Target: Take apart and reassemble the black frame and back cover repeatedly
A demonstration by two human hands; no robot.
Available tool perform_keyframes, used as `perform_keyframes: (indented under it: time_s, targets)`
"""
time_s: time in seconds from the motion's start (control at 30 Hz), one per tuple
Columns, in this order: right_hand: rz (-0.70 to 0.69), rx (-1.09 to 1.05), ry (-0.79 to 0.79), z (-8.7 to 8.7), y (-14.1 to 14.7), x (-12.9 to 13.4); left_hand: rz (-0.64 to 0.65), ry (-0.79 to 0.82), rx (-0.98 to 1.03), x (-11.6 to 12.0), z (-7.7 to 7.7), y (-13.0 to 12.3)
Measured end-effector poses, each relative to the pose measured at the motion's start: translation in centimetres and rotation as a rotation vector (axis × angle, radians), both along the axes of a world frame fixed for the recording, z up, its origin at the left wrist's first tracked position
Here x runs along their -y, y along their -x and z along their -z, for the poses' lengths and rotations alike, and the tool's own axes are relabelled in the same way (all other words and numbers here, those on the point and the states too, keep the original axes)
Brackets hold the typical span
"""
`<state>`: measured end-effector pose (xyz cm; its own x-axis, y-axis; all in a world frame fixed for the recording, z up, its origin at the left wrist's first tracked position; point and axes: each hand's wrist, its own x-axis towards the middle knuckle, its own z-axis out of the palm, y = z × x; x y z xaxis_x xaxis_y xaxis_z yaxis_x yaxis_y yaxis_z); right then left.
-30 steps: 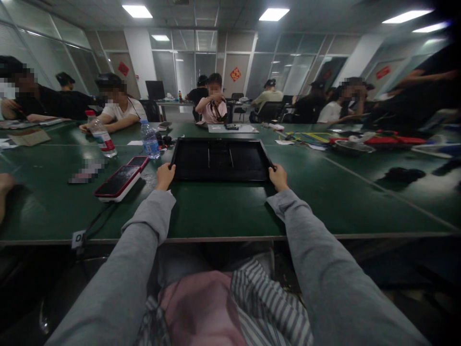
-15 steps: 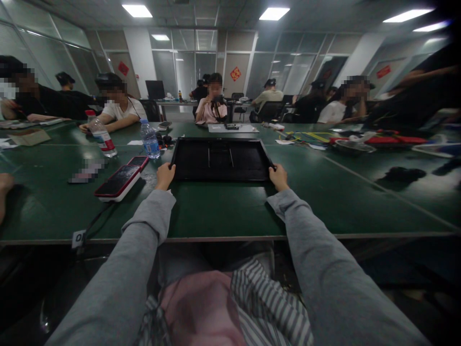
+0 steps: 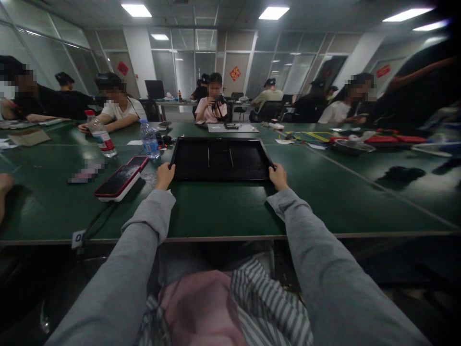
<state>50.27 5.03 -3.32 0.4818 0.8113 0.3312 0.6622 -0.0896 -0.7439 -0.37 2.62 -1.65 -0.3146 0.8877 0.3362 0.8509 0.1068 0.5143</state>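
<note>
A black rectangular tray-like panel (image 3: 194, 156) with a raised rim lies on the green table in front of me. Two thin metal rods show on its inner face, near the middle. My left hand (image 3: 165, 176) grips the left edge close to the near corner, fingers wrapped around the rim. On the opposite side, my right hand (image 3: 278, 177) holds the right edge in the same way, its thumb on top. The fingertips under the rim are hidden.
Left of the panel stand a blue-capped water bottle (image 3: 150, 140) and a red-capped bottle (image 3: 101, 134). A phone on a white block (image 3: 117, 185) lies nearer, its cable crossing the table edge (image 3: 230, 238). A black cloth-like item (image 3: 403, 175) is at right. Several people sit around.
My hands and the black panel have stayed in place. The person across has brought a hand from the face to the camera; the person at right has lowered a hand.
</note>
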Motion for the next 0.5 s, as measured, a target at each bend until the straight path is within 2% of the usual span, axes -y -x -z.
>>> perform_keyframes:
  time_s: [0.3,0.5]
  targets:
    - [-0.009,0.012,-0.001,0.18,0.05,0.00,-0.005,0.000,0.013,0.12,-0.03,-0.04]
    - [-0.008,-0.030,0.008,-0.53,-0.14,0.34,-0.003,-0.019,0.090,-0.28,0.15,0.43]
